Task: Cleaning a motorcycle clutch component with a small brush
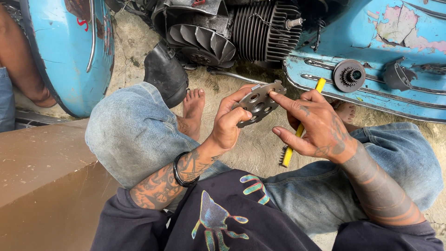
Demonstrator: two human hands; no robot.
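Note:
My left hand [231, 122] grips a round grey metal plate [258, 102] with several holes, held up over my lap. My right hand [312, 125] holds a yellow-handled wire brush [297, 135] in its palm, bristles down, while its index finger reaches out and touches the plate's right edge. A black band sits on my left wrist. I sit cross-legged in blue jeans, bare feet on the ground.
A blue scooter [409, 56] lies on its side ahead, its finned engine [260, 28] exposed. A small sprocket [349, 75] rests on the scooter's floorboard. A brown step [42, 162] is at my left. Another person's leg [18, 60] shows at the far left.

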